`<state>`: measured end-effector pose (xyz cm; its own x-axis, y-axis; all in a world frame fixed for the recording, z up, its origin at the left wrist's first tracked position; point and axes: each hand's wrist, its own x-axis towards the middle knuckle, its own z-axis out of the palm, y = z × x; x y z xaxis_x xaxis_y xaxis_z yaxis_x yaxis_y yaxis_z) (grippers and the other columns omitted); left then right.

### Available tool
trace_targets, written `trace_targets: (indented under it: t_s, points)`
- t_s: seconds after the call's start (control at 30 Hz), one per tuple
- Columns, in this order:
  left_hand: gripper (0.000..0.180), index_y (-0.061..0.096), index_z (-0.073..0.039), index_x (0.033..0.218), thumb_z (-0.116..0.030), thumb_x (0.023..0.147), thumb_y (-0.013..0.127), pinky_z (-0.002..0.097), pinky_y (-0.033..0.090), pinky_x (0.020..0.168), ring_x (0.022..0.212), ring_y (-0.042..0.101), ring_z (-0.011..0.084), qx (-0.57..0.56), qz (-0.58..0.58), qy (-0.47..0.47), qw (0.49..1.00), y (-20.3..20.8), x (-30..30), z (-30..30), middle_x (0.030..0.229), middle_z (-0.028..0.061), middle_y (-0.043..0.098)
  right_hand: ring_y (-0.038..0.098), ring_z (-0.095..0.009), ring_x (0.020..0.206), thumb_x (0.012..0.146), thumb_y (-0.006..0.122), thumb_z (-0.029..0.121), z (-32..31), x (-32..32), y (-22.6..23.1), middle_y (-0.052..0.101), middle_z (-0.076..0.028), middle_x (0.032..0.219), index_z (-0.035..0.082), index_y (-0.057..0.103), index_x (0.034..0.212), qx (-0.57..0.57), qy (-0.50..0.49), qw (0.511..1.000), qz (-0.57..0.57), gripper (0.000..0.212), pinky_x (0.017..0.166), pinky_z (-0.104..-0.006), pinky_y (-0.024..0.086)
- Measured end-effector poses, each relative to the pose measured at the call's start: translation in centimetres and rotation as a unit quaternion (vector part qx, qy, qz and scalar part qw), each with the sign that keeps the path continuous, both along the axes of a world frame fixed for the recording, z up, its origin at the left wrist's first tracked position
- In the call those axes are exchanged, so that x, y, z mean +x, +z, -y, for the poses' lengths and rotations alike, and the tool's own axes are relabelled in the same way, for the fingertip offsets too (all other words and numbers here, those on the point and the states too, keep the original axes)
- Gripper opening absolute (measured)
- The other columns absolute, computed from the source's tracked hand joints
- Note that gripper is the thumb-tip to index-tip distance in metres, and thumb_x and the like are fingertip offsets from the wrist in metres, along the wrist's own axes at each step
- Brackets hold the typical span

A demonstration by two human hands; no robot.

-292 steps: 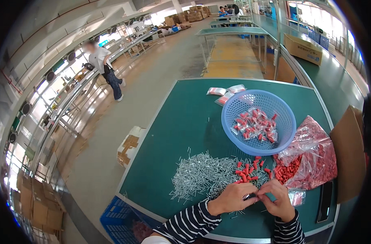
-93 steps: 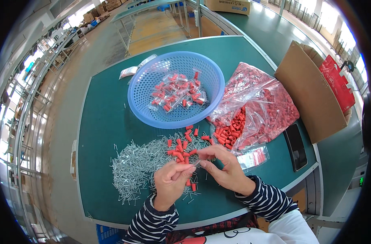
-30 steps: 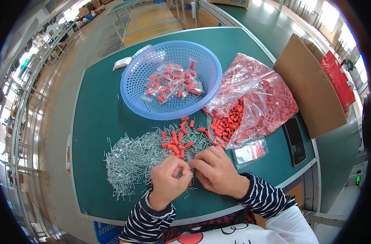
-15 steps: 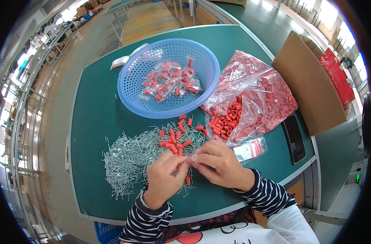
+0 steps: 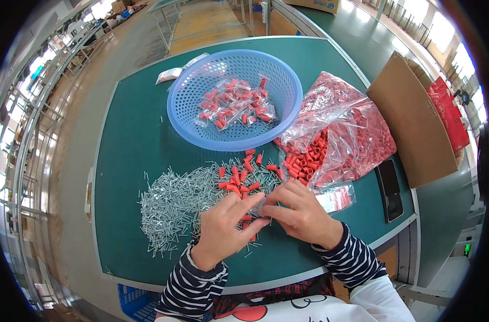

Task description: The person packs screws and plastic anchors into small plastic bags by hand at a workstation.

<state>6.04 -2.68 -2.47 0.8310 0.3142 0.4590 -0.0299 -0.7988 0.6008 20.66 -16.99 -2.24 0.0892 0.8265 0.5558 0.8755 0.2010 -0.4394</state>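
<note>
Right hand (image 5: 304, 216) clamps a clear bag (image 5: 262, 205) between fingers; left hand (image 5: 221, 228) has fingers apart beside it.

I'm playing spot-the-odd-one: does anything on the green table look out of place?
One thing: a tiny silver stick, probably a screw, lies alone left of the blue basket, away from the big screw pile, like a stray. Nothing looks broken.

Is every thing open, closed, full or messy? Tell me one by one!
Left hand: thumb and forefinger apart
Right hand: pinching a small clear bag
Metal pins: loose, heaped
Red tubes: loose, scattered
Blue basket: upright, partly filled with little packets
Big plastic bag: open, full of red tubes
Cardboard box: open
</note>
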Motion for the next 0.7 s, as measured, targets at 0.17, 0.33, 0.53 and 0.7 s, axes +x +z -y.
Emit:
trace_targets:
  t_s: [0.17, 0.33, 0.53, 0.7]
  points:
    - [0.054, 0.069, -0.010, 0.112, -0.016, 0.061, 0.086, 0.0299, 0.044, 0.052, 0.058, 0.053, 0.0168, -0.005, 0.000, -0.016, 1.000, 0.1, 0.0, -0.2, 0.072, 0.0043, 0.053, 0.055, -0.025, 0.090, 0.065, 0.071, 0.001, 0.1, 0.1, 0.0, 0.058, -0.004, 0.094, 0.009, 0.067, 0.096, -0.019, 0.030, 0.999, -0.001, 0.032, 0.074, -0.0380, 0.042]
    - [0.044, 0.069, -0.010, 0.105, -0.011, 0.065, 0.085, 0.0245, 0.033, 0.049, 0.055, 0.040, 0.0096, -0.109, 0.001, -0.015, 0.994, 0.1, -0.1, -0.1, 0.069, -0.0006, 0.048, 0.057, -0.025, 0.087, 0.067, 0.070, -0.001, -0.1, 0.0, 0.6, 0.059, -0.005, 0.095, 0.009, 0.068, 0.100, -0.008, 0.024, 0.999, -0.025, 0.034, 0.073, -0.0381, 0.043]
    - [0.038, 0.067, -0.006, 0.105, -0.009, 0.070, 0.084, 0.0213, 0.025, 0.051, 0.059, 0.031, 0.0037, -0.189, 0.024, 0.050, 0.980, 0.4, -0.3, -1.1, 0.071, -0.0068, 0.045, 0.058, -0.026, 0.081, 0.074, 0.069, -0.002, -0.3, 1.0, -0.4, 0.061, -0.007, 0.088, 0.006, 0.069, 0.099, 0.021, -0.076, 0.995, -0.059, 0.026, 0.069, -0.0378, 0.044]
    - [0.036, 0.067, -0.006, 0.104, -0.009, 0.071, 0.083, 0.0210, 0.025, 0.052, 0.059, 0.032, 0.0038, -0.199, 0.036, 0.081, 0.976, -0.1, -0.4, -1.3, 0.070, -0.0065, 0.043, 0.058, -0.024, 0.083, 0.076, 0.069, 0.005, -1.3, -0.4, -1.6, 0.058, -0.005, 0.084, 0.007, 0.069, 0.096, -0.067, -0.072, 0.995, -0.001, 0.020, 0.073, -0.0369, 0.044]
